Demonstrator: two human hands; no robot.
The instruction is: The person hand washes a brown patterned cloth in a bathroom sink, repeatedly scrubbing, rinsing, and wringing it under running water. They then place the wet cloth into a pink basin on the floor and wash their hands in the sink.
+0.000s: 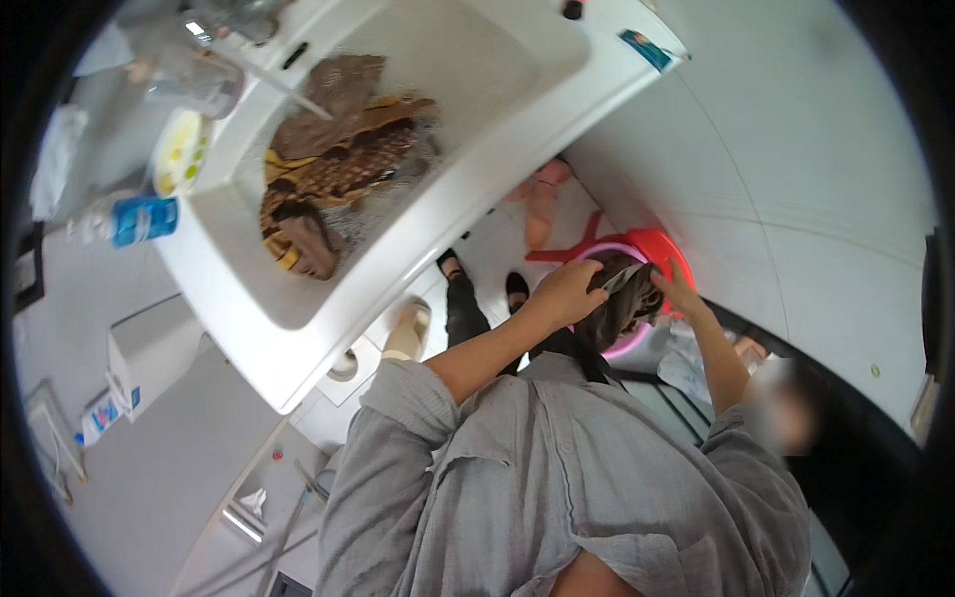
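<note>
Dark brownish cloth point(608, 317) hangs bunched between my two hands over a pink basin point(634, 345) at my right side. My left hand point(571, 291) grips its upper edge on the near left. On the opposite side, my right hand point(675, 287) has its fingers on the same cloth. Under and behind the basin is a red plastic stool point(664, 254). In the white sink point(477, 179), a brown cloth point(336, 97) and a yellow-and-brown patterned fabric point(343, 168) lie wet in sudsy water.
The faucet point(246, 19) rises at the sink's far left. A blue-labelled bottle point(145, 222) and a soap dish point(181, 153) stand along its edge. A teal tube point(645, 51) lies on the right rim. Beige slippers point(409, 328) and a drain point(345, 366) are on the tiled floor.
</note>
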